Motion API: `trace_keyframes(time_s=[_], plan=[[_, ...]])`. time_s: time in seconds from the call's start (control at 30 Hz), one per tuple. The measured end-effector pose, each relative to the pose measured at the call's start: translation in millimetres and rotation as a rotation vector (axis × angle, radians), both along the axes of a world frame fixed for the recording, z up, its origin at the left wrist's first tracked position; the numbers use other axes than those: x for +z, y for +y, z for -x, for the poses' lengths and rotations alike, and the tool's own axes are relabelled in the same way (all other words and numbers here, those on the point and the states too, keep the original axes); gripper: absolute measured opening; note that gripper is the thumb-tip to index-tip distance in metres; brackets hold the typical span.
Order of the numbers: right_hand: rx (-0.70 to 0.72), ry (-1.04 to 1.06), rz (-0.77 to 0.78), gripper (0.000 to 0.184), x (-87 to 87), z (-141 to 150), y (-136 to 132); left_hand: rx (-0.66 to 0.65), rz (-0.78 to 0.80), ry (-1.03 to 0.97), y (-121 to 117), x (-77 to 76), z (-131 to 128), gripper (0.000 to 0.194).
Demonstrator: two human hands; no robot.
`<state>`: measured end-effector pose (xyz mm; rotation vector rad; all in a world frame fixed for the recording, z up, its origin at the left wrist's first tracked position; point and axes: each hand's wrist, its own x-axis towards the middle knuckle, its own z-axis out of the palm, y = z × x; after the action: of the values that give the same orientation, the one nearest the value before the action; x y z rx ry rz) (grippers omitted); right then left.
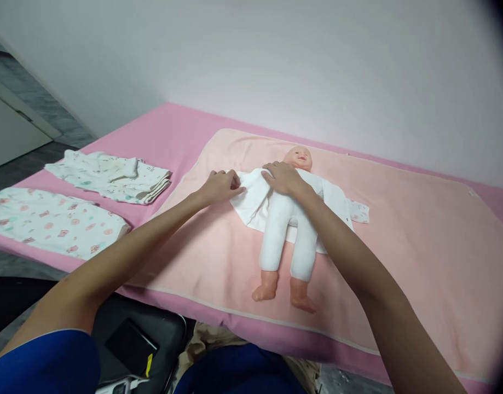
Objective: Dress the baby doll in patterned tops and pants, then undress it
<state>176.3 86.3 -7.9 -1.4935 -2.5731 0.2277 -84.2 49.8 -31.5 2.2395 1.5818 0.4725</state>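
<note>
A baby doll (pixel 299 158) lies on its back with white-covered legs and bare feet towards me. Under and around its trunk is a white baby shirt (pixel 251 210), its front spread open. One printed cuff (pixel 360 212) shows at the right. My left hand (pixel 221 187) is closed on the shirt's sleeve end at the left, fingers curled and thumb against the cloth. Over the doll's upper chest, my right hand (pixel 282 178) grips the shirt near the shoulder with thumb and fingertips. The doll's arm on that side is hidden by cloth and hand.
A peach blanket (pixel 407 235) lies under the doll on a pink-covered bed (pixel 165 131) against a white wall. Folded printed baby clothes (pixel 107 175) and a patterned cloth (pixel 54 221) lie at the left. Below, a black chair (pixel 161 312) holds a dark phone-like object (pixel 130 346).
</note>
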Motion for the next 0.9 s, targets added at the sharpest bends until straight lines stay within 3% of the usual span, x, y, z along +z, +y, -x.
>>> trace_keyframes(time_s=[0.2,0.33,0.43,0.53,0.63,0.7,0.77,0.83,0.9], plan=[[-0.035,-0.065,-0.032,0.054,-9.5,8,1,0.024,0.025,0.037,-7,-10.9,13,0.041],[-0.049,0.125,-0.200,0.054,-0.8,13,-27,0.103,-0.109,0.203,-28,-11.2,30,0.039],[0.025,0.402,-0.308,0.046,13.7,11,-93,0.123,-0.168,0.263,-59,6.1,64,0.037],[0.147,0.567,-0.111,0.033,18.5,-6,-187,0.285,-0.138,0.334,-103,38.1,115,0.040],[0.302,0.541,-0.022,0.042,12.8,-33,-268,0.527,0.077,0.457,-151,59.7,164,0.061],[0.342,0.495,0.013,0.051,9.2,-51,-302,0.593,0.233,0.507,-176,58.2,183,0.072],[0.337,0.476,0.021,0.062,6.3,-65,-321,0.592,0.289,0.516,-193,46.5,191,0.067],[0.312,0.500,-0.003,0.070,3.0,-75,-331,0.567,0.212,0.499,-202,33.9,191,0.054],[0.284,0.541,-0.027,0.070,-0.7,-80,-339,0.547,0.102,0.472,-206,31.2,188,0.042]])
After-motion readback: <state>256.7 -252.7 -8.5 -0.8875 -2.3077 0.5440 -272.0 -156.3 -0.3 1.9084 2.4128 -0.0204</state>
